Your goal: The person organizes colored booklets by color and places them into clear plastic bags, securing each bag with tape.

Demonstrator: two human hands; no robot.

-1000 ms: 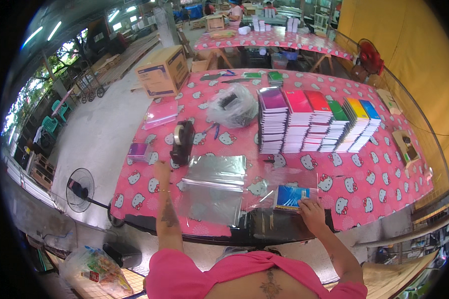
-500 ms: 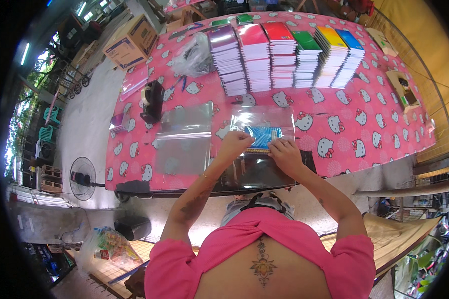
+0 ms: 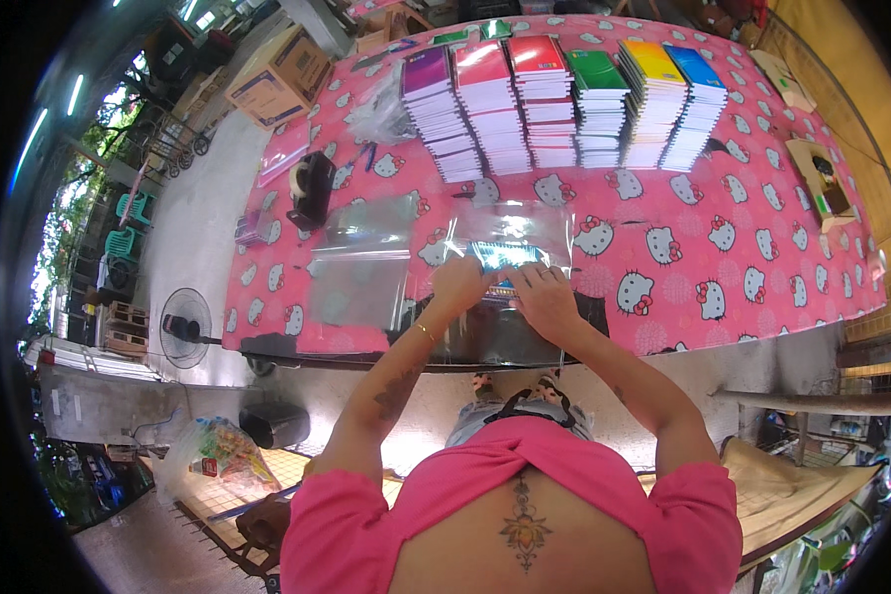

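Note:
A blue spiral notebook (image 3: 505, 254) lies at the table's near edge, inside or under a clear plastic bag (image 3: 535, 222) that spreads out beyond it. My left hand (image 3: 462, 282) has its fingers closed on the plastic at the notebook's near left corner. Beside it, my right hand (image 3: 543, 295) bends its fingers over the near edge, also closed on the plastic. The fingertips nearly meet, and the hands cover the notebook's near part. Left of my left hand lie flat clear plastic bags (image 3: 361, 287).
Tall stacks of spiral notebooks (image 3: 549, 109) stand along the far side in several colours. A black tape dispenser (image 3: 311, 190) sits at the left, near crumpled plastic (image 3: 381, 114). The table has a pink patterned cover (image 3: 683, 233). A cardboard box (image 3: 279, 77) stands beyond its left edge.
Both hands have come closer together at the notebook's near edge. My right fingers now reach over the plastic there. The whole view has shifted slightly.

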